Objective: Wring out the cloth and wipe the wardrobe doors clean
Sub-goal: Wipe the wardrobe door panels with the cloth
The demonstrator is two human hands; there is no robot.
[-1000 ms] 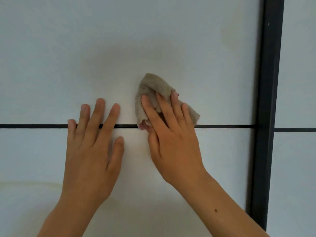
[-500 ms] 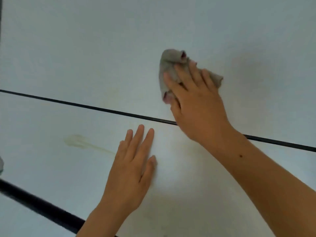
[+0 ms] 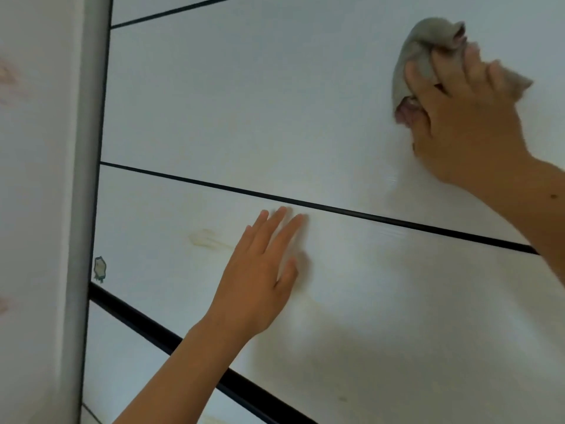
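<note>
— Since half a second ago, what has moved in the head view?

— Both hands sit further right and the whole door looks more tilted; the thin black strip [image 3: 305,203] now slants steeply, and a grey frame post [image 3: 88,179] has come in at the left edge. The yellowish smear [image 3: 208,238], earlier well left of the left hand, is now just beside it.

— Where is the cloth?

— The grey cloth [image 3: 428,53] is bunched against the white wardrobe door [image 3: 244,102], well above the strip, near the upper right corner.

— And the grip on it?

— The right hand [image 3: 464,117] presses it to the panel, fingers curled over the folds and pinning it; motion blur softens the fingertips.

— The other hand?

— The left hand [image 3: 260,276] lies flat and spread on the panel just below the strip, holding nothing. A small sticker [image 3: 100,268] sits beside the post, above a thicker black bar [image 3: 183,347].
</note>
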